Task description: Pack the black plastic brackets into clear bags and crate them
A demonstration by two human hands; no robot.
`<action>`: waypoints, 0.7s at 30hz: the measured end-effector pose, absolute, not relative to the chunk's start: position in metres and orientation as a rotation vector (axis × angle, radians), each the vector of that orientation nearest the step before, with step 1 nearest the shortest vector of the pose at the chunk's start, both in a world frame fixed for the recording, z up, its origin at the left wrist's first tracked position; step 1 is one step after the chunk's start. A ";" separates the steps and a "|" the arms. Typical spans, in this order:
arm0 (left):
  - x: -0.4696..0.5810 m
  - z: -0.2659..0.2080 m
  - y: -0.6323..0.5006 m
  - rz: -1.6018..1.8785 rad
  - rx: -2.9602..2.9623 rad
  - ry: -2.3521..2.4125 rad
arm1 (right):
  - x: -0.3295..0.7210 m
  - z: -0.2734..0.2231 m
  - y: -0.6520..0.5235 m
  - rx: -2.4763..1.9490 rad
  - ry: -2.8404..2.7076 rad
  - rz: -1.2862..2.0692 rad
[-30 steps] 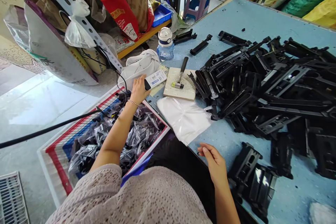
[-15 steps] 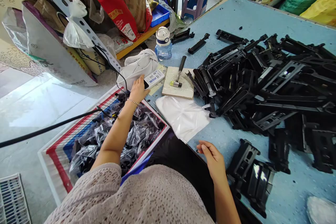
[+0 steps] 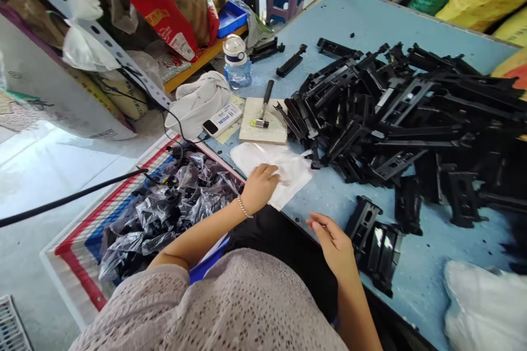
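Observation:
My left hand (image 3: 260, 186) lies on a stack of thin white plastic bags (image 3: 294, 178) at the table's near edge. Its fingers are bent together on the plastic, and the fingertips are partly hidden. My right hand (image 3: 333, 244) hovers by the table edge with loosely bent fingers and nothing visible in them. Beside it lie several black slotted plastic parts (image 3: 381, 252). A large heap of the same black parts (image 3: 382, 115) covers the table's middle and right.
A hammer (image 3: 265, 104) rests on a square board (image 3: 263, 131). Left of it are a phone (image 3: 222, 119), a white cloth (image 3: 200, 101) and a blue water bottle (image 3: 237, 68). A striped crate (image 3: 88, 266) holds bagged black parts. More white plastic (image 3: 486, 307) lies at lower right.
My left hand has left the phone and come right and nearer, onto the white plastic bags. My right hand stays about where it was. The view has shifted slightly right.

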State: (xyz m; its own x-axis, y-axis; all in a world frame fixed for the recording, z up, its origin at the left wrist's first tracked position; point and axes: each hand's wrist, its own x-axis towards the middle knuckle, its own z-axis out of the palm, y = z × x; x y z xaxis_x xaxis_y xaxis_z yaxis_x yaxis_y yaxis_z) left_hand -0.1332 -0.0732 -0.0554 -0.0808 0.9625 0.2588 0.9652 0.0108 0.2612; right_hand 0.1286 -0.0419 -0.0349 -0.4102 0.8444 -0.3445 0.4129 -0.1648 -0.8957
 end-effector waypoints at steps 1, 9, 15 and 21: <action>-0.138 -0.057 -0.074 -0.649 -2.143 -2.198 | 0.136 -0.030 -0.042 -1.436 -1.747 1.554; -0.137 -0.056 -0.069 -0.939 -2.177 -2.235 | 0.124 -0.021 -0.036 -1.381 -1.746 1.611; -0.143 -0.050 -0.053 -1.181 -2.185 -2.416 | 0.087 -0.030 -0.026 -1.231 -1.704 1.755; -0.140 -0.031 -0.057 -1.881 -2.188 -2.612 | 0.059 -0.038 -0.015 -1.158 -1.346 1.963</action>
